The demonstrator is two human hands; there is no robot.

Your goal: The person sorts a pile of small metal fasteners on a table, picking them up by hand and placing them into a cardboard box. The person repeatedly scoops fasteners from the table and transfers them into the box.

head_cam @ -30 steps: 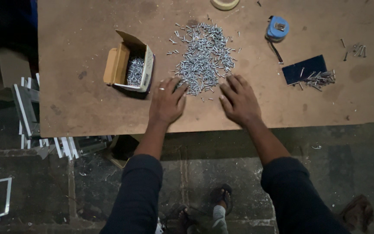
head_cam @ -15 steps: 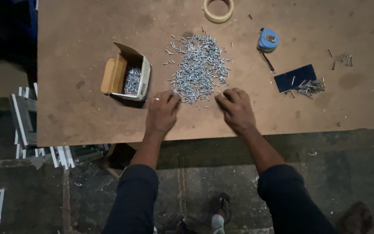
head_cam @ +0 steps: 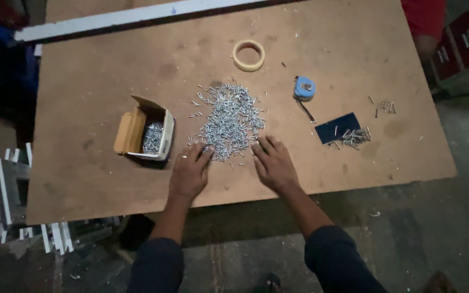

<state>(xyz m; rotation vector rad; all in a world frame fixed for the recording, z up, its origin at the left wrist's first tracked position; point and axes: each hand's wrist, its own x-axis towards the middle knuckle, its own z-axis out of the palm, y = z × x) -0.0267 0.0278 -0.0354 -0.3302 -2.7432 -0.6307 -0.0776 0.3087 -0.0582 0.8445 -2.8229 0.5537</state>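
Work surface: a brown board table [head_cam: 99, 179] with a bare, scuffed top, seen from above. Its near edge runs just below the wrists; the right edge slants toward a grey floor [head_cam: 441, 233]. A white strip [head_cam: 126, 17] lies along the far edge. The room is dim. White metal frames [head_cam: 12, 201] stand stacked by the table's left near corner.

Left hand [head_cam: 189, 172]: flat on the table, palm down, fingers spread, gripping nothing. Its fingertips touch the near edge of the pile of screws [head_cam: 229, 122].

Right hand [head_cam: 273, 164]: also flat and open, holding nothing, fingertips just beside the pile's near right edge.

The pile of screws lies near the table's middle, spreading away from both hands, with loose strays around its rim.

An open cardboard box [head_cam: 145, 134], part-filled with screws, stands just left of the pile, near the left hand. A roll of tape [head_cam: 248, 55] lies beyond the pile. A blue tape measure [head_cam: 304, 88] lies to the right, and near it a dark blue card [head_cam: 337, 128] with a smaller heap of screws [head_cam: 355, 137] at its edge.

Open table remains along the left side, the far left and the right near corner. A person in red [head_cam: 427, 19] stands at the far right corner.
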